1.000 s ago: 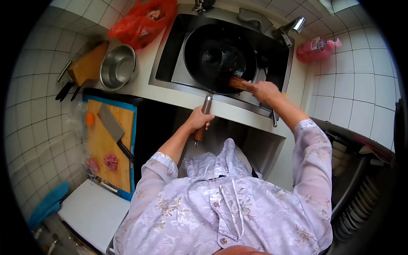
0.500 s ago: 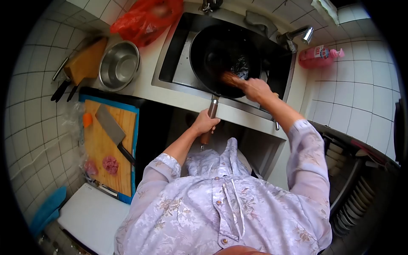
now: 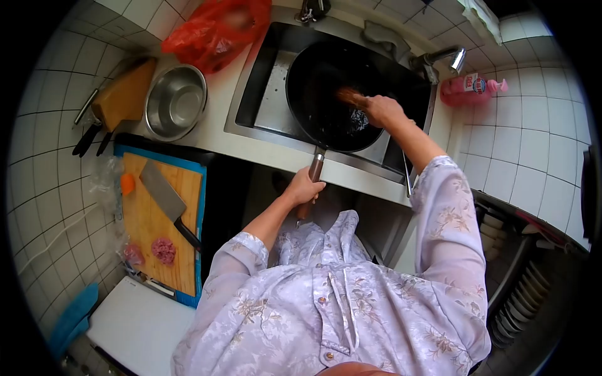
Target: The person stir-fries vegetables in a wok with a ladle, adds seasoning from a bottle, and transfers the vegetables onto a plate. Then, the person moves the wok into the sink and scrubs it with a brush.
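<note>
A black wok rests tilted in the sink, with some shiny water inside it. My left hand is closed around the wok's brown wooden handle, out past the counter's front edge. Inside the wok, my right hand grips a reddish-brown scrubbing brush, its bristles against the wok's inner surface. My fingers hide part of the brush.
A steel bowl, red plastic bag and knife block stand left of the sink. On the cutting board lie a cleaver, minced meat and a carrot piece. Right are a faucet and pink soap bottle.
My right hand has moved the brush up and slightly right, toward the middle of the wok. The wok has shifted slightly right and down in view. My left hand keeps its hold.
</note>
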Available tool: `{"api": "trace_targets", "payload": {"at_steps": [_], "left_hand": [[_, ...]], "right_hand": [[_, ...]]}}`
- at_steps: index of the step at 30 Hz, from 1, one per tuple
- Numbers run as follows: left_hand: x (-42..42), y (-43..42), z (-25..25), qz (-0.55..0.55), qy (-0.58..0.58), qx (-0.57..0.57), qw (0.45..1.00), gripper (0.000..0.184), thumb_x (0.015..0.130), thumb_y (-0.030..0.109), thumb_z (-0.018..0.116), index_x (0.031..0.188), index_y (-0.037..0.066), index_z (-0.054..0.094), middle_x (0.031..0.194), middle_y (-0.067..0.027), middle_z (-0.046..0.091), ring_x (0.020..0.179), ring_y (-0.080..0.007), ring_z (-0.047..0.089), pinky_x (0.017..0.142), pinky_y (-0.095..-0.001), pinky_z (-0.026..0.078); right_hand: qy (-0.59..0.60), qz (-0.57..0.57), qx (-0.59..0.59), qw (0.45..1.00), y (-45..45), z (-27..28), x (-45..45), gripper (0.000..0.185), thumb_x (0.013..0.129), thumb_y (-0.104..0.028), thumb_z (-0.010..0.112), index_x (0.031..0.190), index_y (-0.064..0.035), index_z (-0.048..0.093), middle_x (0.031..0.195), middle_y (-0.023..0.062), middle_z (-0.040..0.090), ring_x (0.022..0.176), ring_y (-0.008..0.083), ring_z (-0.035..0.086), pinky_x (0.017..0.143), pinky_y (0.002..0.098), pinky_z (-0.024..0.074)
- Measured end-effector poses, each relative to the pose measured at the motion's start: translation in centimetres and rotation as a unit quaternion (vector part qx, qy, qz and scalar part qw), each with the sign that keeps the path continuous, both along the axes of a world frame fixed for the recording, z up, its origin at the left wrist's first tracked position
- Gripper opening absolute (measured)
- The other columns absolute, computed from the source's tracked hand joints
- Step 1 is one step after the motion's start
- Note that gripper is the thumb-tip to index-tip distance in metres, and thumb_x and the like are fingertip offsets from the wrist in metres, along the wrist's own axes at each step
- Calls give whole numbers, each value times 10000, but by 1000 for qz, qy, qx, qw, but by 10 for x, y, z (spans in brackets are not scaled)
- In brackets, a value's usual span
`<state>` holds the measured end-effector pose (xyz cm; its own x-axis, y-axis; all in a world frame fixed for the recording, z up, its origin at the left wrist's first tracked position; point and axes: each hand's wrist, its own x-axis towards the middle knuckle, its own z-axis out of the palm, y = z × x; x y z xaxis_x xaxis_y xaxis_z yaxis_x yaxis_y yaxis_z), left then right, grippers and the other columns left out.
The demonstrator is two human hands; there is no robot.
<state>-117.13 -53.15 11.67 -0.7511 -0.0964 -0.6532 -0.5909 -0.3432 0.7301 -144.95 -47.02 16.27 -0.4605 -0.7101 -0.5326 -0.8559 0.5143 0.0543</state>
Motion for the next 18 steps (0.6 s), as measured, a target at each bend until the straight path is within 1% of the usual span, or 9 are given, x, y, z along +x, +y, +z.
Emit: {"api": "trace_targets", "payload": {"at_steps": [4,7,9,10,11,13,14,16,18], "left_hand": [[0,-1,-2,3,1,9,1000,178,769,29,596,860,15,445,607,-42,488,467,-133,517,403,-293,457],[-1,1,0,4,-1,11,1000,176,772,34,595,866,16,448,607,-41,487,467,-131,516,402,-294,457],[-1,1,1,2,0,6,1000,174,774,29,593,871,20,449,611,-40,489,467,-129,515,402,-297,458],[-2,0,1,2,-1,5,1000,174,774,29,593,871,20,449,611,-40,489,467,-129,515,402,-297,458],[-2,-1,2,3,5,7,1000,185,775,26,597,846,38,426,608,-29,478,461,-117,505,397,-284,454],[0,1,0,-1,9,15,1000,205,776,23,601,820,56,403,605,-18,467,455,-104,494,392,-271,449],[1,2,-1,9,15,26,1000,205,777,25,600,822,58,403,607,-16,463,455,-102,492,394,-271,450],[1,1,-3,14,29,40,999,205,781,27,597,830,64,402,610,-11,455,456,-98,487,399,-269,453],[2,3,-6,18,31,43,998,196,778,22,594,860,40,416,620,-25,472,465,-113,501,400,-278,458]], "right_hand": [[-43,3,52,998,42,16,20,517,796,-91,494,1268,-297,451,931,119,644,855,301,633,712,403,508],[-66,6,51,996,25,15,37,474,795,-87,492,1230,-277,490,931,130,643,856,297,633,715,403,510],[-25,-24,23,999,2,-5,17,577,795,-119,497,1316,-343,393,860,157,641,807,334,630,677,414,520],[-13,9,22,1000,4,-4,6,595,774,-102,504,1320,-313,396,860,158,641,800,332,632,659,418,521],[-10,21,6,1000,12,2,1,561,764,-94,508,1294,-269,447,858,138,647,797,315,636,649,411,518],[14,31,56,998,36,23,5,436,815,-96,479,1226,-238,497,869,89,658,813,273,648,663,358,524],[14,28,61,998,46,26,10,436,815,-96,479,1226,-238,497,869,89,658,813,273,648,663,358,524],[17,99,103,990,59,29,22,343,842,-135,471,1163,-226,551,876,76,658,817,251,651,647,357,521],[-7,176,84,981,53,36,48,243,856,-167,472,1040,-213,624,860,65,666,787,232,658,644,354,522]]}}
